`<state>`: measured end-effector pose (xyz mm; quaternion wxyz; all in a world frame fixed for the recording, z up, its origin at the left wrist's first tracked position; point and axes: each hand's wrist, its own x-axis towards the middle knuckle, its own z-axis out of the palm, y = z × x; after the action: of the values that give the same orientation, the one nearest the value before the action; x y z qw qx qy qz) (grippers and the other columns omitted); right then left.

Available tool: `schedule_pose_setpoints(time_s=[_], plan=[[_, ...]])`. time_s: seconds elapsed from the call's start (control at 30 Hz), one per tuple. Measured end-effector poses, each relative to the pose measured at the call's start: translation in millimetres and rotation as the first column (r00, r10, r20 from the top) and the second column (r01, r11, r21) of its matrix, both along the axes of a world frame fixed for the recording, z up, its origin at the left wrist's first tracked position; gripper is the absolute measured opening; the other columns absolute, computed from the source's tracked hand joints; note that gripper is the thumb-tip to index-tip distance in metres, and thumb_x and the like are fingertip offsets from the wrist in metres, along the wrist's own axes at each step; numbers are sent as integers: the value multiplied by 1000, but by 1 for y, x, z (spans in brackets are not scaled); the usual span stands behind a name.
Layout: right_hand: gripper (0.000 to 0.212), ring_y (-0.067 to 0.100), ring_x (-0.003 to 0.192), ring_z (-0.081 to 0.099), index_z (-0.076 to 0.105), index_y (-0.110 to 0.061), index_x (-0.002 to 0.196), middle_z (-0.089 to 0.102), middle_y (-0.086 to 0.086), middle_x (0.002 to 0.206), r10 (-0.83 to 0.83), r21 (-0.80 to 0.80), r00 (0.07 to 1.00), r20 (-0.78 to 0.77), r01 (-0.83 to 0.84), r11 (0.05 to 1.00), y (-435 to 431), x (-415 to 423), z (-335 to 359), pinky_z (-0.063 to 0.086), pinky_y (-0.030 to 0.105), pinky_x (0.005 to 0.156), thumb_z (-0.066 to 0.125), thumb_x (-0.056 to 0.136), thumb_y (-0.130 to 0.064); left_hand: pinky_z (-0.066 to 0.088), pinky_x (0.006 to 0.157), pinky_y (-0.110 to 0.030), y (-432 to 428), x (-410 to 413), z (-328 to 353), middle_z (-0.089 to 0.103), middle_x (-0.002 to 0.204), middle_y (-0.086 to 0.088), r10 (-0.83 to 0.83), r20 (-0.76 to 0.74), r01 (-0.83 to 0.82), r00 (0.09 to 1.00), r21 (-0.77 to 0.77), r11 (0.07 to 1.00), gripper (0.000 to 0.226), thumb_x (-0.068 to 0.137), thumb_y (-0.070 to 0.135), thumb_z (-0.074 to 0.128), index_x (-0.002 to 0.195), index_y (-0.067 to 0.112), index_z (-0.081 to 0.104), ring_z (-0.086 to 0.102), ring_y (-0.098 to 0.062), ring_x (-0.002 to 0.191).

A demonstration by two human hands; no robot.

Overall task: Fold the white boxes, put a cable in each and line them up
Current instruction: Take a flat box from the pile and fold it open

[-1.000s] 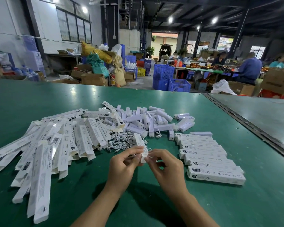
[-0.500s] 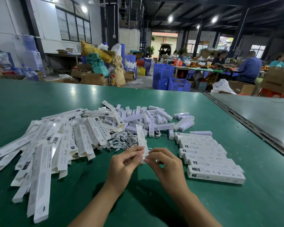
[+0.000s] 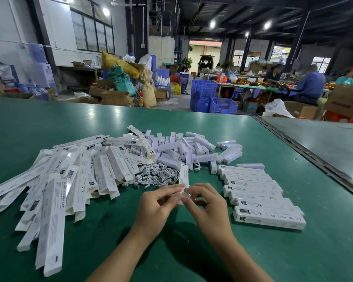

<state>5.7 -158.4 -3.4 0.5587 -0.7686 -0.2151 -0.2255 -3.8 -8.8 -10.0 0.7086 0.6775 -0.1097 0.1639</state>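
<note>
Both hands meet at the near end of one white box, just on the person's side of the cable pile. The left hand has its fingers curled in and pinches that end from the left. The right hand pinches it from the right with bent fingertips. Neither hand is free.

From this grip the box runs away from the person. Its long axis points forward and somewhat up, so that its far end stands over the right edge of the cable pile. The gripped end is hidden behind the fingers. It looks as if an end flap is being worked, but whether a cable is already inside cannot be told.

The row of finished boxes lies to the right of the cable pile, on the green table. Those boxes lie crosswise, long axis left to right, stacked side by side toward the person. The held box thus stands roughly a quarter turn off from them. To join the row it would have to swing its far end rightward and come down at the row's near end. The right hand is the nearer one for that placement.

The flat unfolded boxes lie to the left of the cable pile, on the left hand's side, which suits that hand for fetching the next one.
</note>
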Motion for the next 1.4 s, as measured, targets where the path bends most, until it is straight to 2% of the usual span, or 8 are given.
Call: schedule_pose_setpoints(time_s=[0.1, 0.17, 0.3, 0.5, 0.63, 0.87, 1.03, 1.4], plan=[[14, 8, 77, 62, 75, -27, 89, 59, -14, 104, -12, -63, 998, 57, 16, 998, -2, 1, -1, 47, 11, 66, 75, 84, -14, 58, 85, -28, -2, 0, -2, 75, 113, 4, -67, -36, 64, 997, -68, 996, 26, 96, -4, 55, 109, 9, 75, 71, -19, 107], [9, 6, 75, 59, 76, -17, 90, 60, -5, 108, -28, -137, 982, 189, 55, 989, -5, 2, 0, 48, 12, 66, 75, 84, -10, 57, 83, -25, -4, 0, -2, 73, 116, 5, -100, -42, 96, 994, -86, 992, 35, 96, -12, 50, 110, 11, 74, 70, -17, 108], [8, 4, 75, 61, 76, -9, 90, 65, 1, 99, -21, -201, 930, 368, 102, 974, -4, 3, 0, 54, 22, 64, 76, 82, -9, 54, 86, -20, -3, 1, -4, 71, 120, 9, -67, 22, 66, 998, 30, 997, 53, 86, -21, 59, 111, 24, 72, 69, -13, 108], [9, 10, 71, 64, 74, -11, 87, 67, -5, 95, 2, -257, 943, 332, 89, 962, -8, 5, 2, 55, 33, 62, 76, 83, -19, 54, 87, -18, -5, 2, -9, 68, 120, 22, -25, 33, 22, 999, 92, 996, 62, 76, -20, 71, 106, 34, 72, 68, -7, 108], [7, 13, 69, 64, 74, -11, 87, 67, -3, 92, -2, -264, 946, 324, 93, 960, -6, 3, 3, 55, 36, 61, 77, 83, -16, 56, 80, -19, -4, 3, -9, 69, 117, 19, -20, 16, 18, 1000, 71, 997, 64, 73, -21, 72, 101, 37, 76, 71, -10, 102], [6, 11, 71, 67, 77, -7, 86, 69, 3, 89, -38, -207, 915, 402, 132, 969, -2, 3, 1, 57, 29, 61, 76, 80, -8, 57, 77, -19, -5, 3, -6, 71, 115, 15, -12, 11, 11, 1000, 33, 999, 70, 75, -22, 69, 95, 45, 78, 72, -14, 99], [6, 10, 75, 70, 78, -9, 85, 72, 1, 91, -31, -211, 896, 443, 138, 968, -3, 4, 0, 57, 29, 62, 76, 81, -11, 57, 77, -19, -3, 4, -6, 72, 114, 11, -15, 5, 15, 1000, -3, 1000, 64, 73, -21, 72, 94, 38, 80, 73, -15, 98], [8, 6, 79, 69, 78, -11, 86, 73, -3, 93, -2, -209, 924, 382, 88, 974, -4, 4, 1, 58, 30, 67, 75, 82, -16, 55, 78, -18, -2, 2, -2, 72, 114, 12, -23, -4, 23, 1000, -12, 1000, 53, 71, -11, 79, 89, 39, 80, 73, -14, 93]])
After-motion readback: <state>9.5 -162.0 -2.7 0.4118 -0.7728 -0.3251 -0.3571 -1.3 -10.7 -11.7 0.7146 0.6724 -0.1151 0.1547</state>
